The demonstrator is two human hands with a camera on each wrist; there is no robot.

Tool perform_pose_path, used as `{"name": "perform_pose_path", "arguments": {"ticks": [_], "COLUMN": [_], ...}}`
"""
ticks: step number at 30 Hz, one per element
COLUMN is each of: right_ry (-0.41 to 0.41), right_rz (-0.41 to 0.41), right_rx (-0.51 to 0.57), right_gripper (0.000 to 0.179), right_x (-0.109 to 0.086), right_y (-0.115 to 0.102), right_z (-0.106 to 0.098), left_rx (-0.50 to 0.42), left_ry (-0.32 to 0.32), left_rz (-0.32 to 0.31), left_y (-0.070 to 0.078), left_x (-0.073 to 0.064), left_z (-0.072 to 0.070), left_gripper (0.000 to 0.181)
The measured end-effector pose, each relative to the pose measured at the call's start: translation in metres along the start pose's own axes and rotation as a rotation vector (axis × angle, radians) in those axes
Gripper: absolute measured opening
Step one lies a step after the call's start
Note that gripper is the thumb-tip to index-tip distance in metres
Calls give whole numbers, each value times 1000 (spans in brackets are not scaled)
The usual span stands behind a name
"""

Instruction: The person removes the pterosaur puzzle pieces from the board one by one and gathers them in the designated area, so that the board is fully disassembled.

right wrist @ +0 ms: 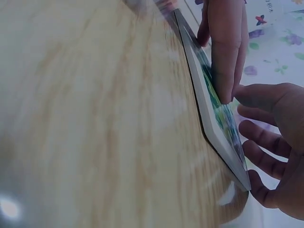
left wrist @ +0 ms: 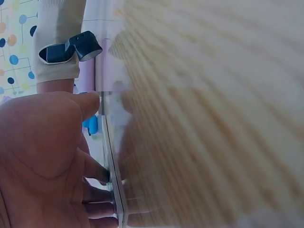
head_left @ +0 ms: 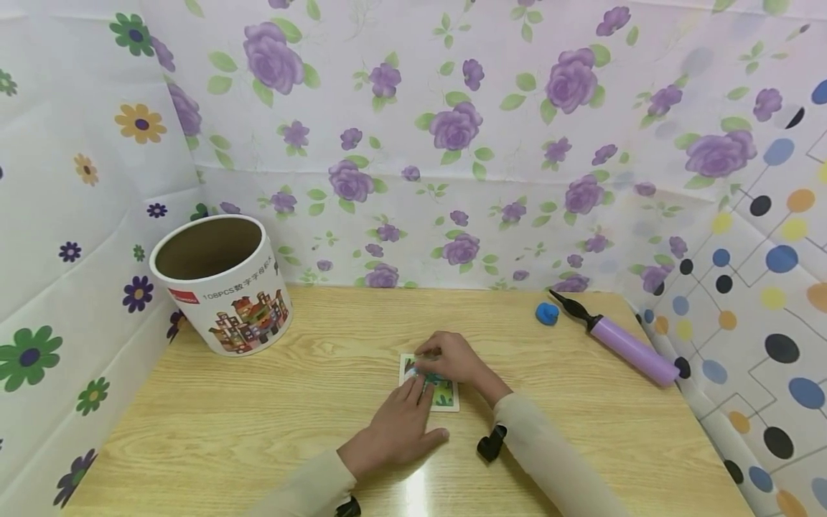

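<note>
A small flat board (head_left: 446, 397) with a pale border and a green and blue picture lies on the table in front of me. My left hand (head_left: 402, 424) rests on its lower left part, fingers straight and thumb spread out to the right. Over its upper part my right hand (head_left: 452, 357) reaches in from the right with bent fingers. In the right wrist view, the right thumb (right wrist: 259, 95) meets the left fingertips over the picture, and the little finger (right wrist: 261, 190) is at the board's corner. The left palm (left wrist: 42, 147) shows in the left wrist view.
A large white tub (head_left: 226, 291) with printed buildings stands at the back left of the wooden table (head_left: 310, 388). At the back right lie a small blue object (head_left: 547, 313) and a purple hand pump (head_left: 629, 348) with a black nozzle. Patterned cloths hang around the table.
</note>
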State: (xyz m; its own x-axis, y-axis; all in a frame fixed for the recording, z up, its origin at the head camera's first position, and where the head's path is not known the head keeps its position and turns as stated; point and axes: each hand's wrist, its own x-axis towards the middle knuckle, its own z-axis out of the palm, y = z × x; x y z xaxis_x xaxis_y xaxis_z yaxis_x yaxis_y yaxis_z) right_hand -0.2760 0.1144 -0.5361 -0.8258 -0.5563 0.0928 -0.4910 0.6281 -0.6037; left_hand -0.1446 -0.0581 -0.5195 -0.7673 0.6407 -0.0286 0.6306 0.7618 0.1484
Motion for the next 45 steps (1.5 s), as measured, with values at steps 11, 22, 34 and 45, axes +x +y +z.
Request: {"name": "perform_pose_path", "arguments": {"ticks": [11,22,34,45], "right_ry": [-26,-70,-78,-67], "right_rz": [-2,52,66,73], "right_rx": [-42,-19,-22,25], "right_gripper": [29,25,21,21], "right_x": [6,9,10,10], "right_y": [1,-5,-13,-8], "right_z": [5,1,-1,3], "left_rx": [-58,-60,-54,-55], "left_ry": [-87,-112,-106,-60], "left_rz": [-126,-144,-139,-104], "left_y": [5,5,5,3], "left_x": [0,0,-1,-1], "left_z": [4,3,-1,-1], "left_gripper": [87,86,85,83]}}
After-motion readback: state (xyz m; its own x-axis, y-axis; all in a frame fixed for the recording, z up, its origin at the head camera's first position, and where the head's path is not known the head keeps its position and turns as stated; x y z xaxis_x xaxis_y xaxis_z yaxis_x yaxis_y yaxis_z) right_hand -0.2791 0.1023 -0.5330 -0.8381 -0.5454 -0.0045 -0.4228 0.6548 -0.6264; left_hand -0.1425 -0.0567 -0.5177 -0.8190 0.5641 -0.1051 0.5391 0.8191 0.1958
